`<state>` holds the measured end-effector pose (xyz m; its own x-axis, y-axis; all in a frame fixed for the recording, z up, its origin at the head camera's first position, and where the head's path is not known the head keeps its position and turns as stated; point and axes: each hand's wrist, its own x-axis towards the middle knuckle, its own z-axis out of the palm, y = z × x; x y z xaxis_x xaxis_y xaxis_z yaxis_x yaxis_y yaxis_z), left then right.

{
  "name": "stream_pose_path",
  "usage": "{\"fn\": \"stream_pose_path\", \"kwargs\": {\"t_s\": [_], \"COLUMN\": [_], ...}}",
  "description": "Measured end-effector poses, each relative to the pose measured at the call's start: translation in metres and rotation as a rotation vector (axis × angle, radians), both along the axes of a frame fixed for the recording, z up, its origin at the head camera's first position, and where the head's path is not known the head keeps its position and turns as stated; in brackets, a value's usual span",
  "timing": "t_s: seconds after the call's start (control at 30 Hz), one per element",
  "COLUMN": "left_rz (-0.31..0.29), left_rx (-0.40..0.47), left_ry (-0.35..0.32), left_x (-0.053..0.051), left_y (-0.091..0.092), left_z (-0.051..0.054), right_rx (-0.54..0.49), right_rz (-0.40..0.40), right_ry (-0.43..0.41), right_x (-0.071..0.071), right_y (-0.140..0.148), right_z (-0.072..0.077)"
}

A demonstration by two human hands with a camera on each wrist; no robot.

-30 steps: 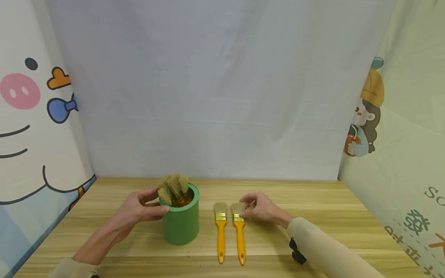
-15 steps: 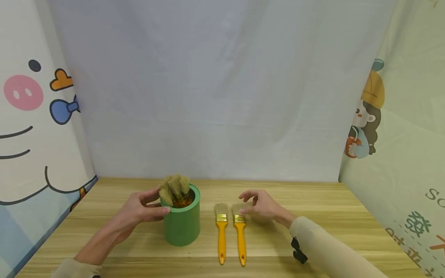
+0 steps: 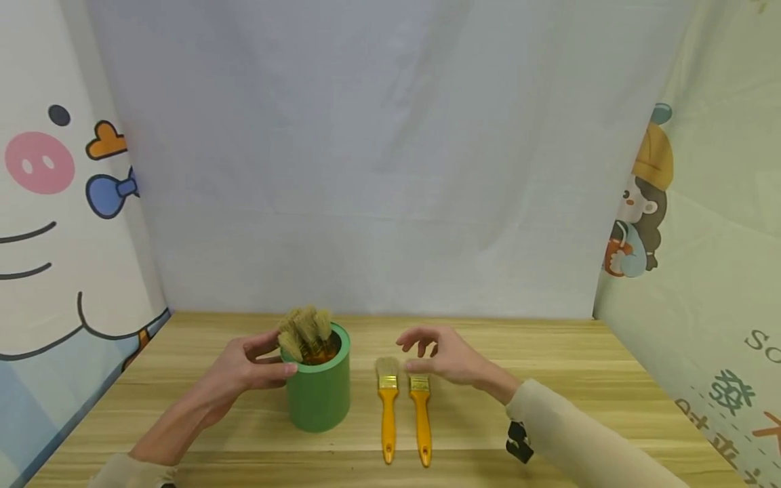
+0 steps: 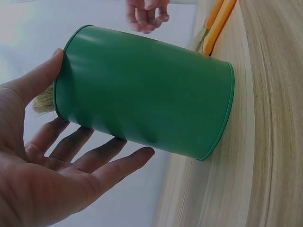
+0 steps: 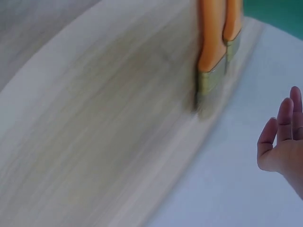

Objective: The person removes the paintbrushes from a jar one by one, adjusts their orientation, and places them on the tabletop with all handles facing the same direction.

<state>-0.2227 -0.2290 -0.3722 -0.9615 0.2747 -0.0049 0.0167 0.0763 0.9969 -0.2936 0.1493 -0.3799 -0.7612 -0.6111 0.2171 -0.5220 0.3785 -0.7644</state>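
Gripping pot (image 3: pixel 318 400) with left hand (image 3: pixel 244 364); hovering right hand (image 3: pixel 449 357), empty, half-parted, near brushes (image 3: pixel 388 421) right of pot; next, likely calls for pinching one.

The cylindrical can (image 3: pixel 319 400) at seven o'clock is plain green; two flat bristle paintbrushes (image 3: pixel 388 403) at six have yellow-orange handles (image 3: pixel 423 430).

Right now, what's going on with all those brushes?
A person's left hand holds a green pot near its top; a bunch of brushes sticks out, bristles up. Two flat yellow-handled paintbrushes lie side by side on the wooden tabletop. The right hand hovers near their bristle ends, holding nothing.
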Motion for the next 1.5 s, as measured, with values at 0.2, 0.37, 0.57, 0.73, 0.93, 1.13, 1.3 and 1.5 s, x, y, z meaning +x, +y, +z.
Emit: {"fn": "stream_pose_path", "kwargs": {"t_s": [0.2,0.37,0.57,0.73,0.93,1.13,1.3,1.5], "left_rz": [-0.006,-0.007,-0.011,-0.013,-0.01,-0.007,-0.012,-0.025], "left_rx": [-0.004,0.004,0.001,0.001,0.006,0.003,0.001,0.001], "left_ry": [-0.003,-0.001,-0.003,-0.002,-0.003,0.004,0.012,0.026], "left_x": [-0.001,-0.001,-0.001,-0.001,-0.001,-0.001,-0.001,-0.001], "left_y": [-0.001,-0.001,-0.001,-0.002,-0.001,-0.001,-0.001,-0.002], "left_z": [0.0,-0.001,-0.001,-0.002,-0.002,-0.002,-0.002,-0.002], "right_rx": [-0.042,-0.043,-0.037,-0.019,-0.041,-0.066,-0.07,-0.048], "right_rz": [0.033,0.029,0.042,0.033,0.03,0.035,0.042,0.045], "right_ry": [0.005,0.033,0.064,0.074,0.095,0.113,0.117,0.136], "right_x": [0.006,0.007,0.007,0.006,0.002,-0.003,-0.007,-0.008], "right_y": [-0.017,-0.029,-0.04,-0.05,-0.065,-0.082,-0.096,-0.111], "right_z": [0.008,0.015,0.023,0.027,0.033,0.04,0.042,0.04]}}
